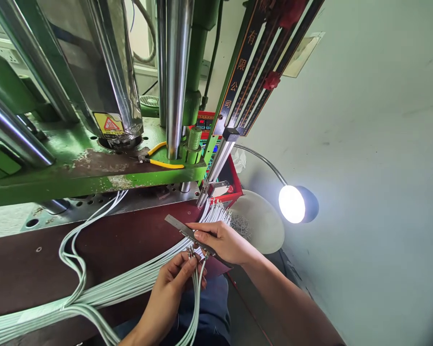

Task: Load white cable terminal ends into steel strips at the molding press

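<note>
My right hand [222, 242] is closed around a flat grey metal bar [180, 227] that points up and left over the brown bench. My left hand [173, 283] sits just below it, fingers pinched on the metal-tipped ends of a few white cables [197, 288]. Those cable ends meet the underside of the bar. The cables drop down between my arms toward my lap. A larger bundle of white cables [104, 290] lies across the bench to the left, with its ends [218, 211] fanned out behind my right hand.
A green press machine [94, 168] with steel columns [176, 77] looms over the brown bench [130, 240]. Yellow-handled cutters [159, 156] lie on its deck. A white bowl [260, 221] with small metal parts and a lit gooseneck lamp [292, 204] stand at right by a grey wall.
</note>
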